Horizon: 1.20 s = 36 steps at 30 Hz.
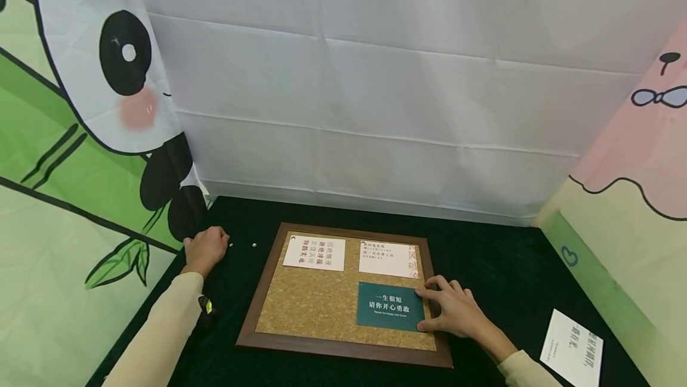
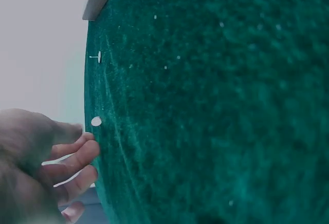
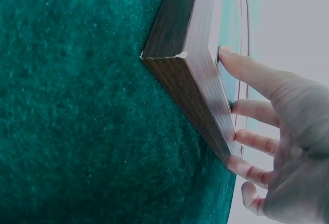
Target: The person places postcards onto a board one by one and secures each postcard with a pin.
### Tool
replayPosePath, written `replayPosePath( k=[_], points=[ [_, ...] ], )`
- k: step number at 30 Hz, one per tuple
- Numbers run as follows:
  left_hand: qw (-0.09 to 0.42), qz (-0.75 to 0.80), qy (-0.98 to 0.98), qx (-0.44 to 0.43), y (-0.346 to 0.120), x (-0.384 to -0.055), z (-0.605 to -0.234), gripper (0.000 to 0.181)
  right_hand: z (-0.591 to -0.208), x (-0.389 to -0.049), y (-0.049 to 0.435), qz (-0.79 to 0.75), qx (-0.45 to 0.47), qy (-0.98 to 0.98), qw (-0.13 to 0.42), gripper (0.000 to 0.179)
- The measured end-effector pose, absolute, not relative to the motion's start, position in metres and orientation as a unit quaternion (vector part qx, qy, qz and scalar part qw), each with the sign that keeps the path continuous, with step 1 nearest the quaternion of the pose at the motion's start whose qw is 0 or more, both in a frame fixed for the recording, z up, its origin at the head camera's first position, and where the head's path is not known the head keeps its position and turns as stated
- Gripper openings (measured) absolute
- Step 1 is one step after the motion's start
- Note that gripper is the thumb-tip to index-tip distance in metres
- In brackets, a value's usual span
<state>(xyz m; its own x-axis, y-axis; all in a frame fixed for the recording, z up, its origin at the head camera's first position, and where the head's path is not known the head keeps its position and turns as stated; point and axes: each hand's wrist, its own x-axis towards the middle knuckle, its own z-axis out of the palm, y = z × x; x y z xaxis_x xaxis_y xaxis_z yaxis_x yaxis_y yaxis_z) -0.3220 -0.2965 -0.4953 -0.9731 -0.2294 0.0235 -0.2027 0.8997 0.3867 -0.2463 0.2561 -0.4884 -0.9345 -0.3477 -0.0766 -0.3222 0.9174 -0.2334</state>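
A teal card [image 1: 378, 315] with white lettering is laid flat on the brown-framed cork board [image 1: 306, 309], towards its near right corner; a white round-headed tack [image 1: 231, 245] is seen towards the far left corner of the desk [image 1: 499, 268].

Cards [image 1: 390, 306] on corkboard [image 1: 300, 303], pins [image 1: 254, 245] left, loose card [image 1: 572, 348] right

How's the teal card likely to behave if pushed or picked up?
The teal card is probably light, as it looks thin. It seems moderately stiff: it lies fairly flat on the cork board with no obvious curl. Being flat, it would likely slide rather than roll if the right hand pushed its edge.
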Motion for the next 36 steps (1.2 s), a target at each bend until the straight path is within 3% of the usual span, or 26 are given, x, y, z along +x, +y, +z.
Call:
replayPosePath(
  k=[13,36],
  points=[
    [0.105,-0.099,-0.988,0.047,-0.283,-0.320,-0.495,0.009,-0.485,-0.244,0.256,-0.117,-0.175,0.975,0.067,0.070],
    [0.057,-0.097,-0.992,0.049,-0.277,-0.317,-0.496,0.009,-0.485,-0.244,0.255,-0.118,-0.175,0.975,0.065,0.071]
  ],
)
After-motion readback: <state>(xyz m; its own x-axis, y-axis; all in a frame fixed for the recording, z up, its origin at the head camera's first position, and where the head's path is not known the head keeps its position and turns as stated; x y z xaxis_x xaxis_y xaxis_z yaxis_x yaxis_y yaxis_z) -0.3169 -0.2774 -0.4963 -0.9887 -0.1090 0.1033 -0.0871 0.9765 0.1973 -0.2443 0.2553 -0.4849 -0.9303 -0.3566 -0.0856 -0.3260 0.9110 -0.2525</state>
